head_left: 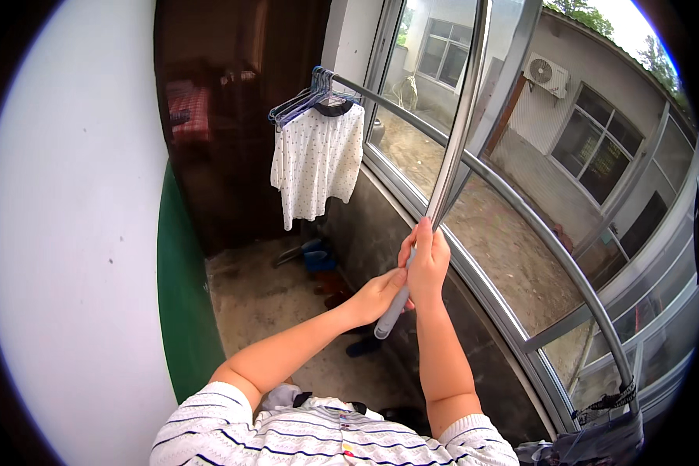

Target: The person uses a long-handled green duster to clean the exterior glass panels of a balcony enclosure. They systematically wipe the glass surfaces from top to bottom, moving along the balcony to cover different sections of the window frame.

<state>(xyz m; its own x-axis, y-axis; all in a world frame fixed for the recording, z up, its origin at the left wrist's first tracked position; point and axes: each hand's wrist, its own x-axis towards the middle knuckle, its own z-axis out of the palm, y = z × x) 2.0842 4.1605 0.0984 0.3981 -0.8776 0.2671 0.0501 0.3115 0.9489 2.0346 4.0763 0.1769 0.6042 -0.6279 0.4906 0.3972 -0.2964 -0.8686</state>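
Note:
A long metal pole (452, 147) with a grey grip at its lower end rises in front of me, leaning up and to the right past the top of the picture. My right hand (427, 260) is wrapped round it higher up. Just below, my left hand (380, 297) closes on the grey grip, whose end sticks out beneath. Beyond my hands, a white patterned shirt (318, 155) with a dark collar hangs on a rail (404, 113), beside a bunch of blue and purple hangers (311, 101). The pole's upper end is out of view.
Windows (512, 233) run along the right, with a low dark wall (373, 233) below them. A white and green wall (186, 311) stands on the left, a brown door (241, 116) at the back. Shoes (318, 256) lie on the floor. Dark fabric (598, 443) hangs at the near right.

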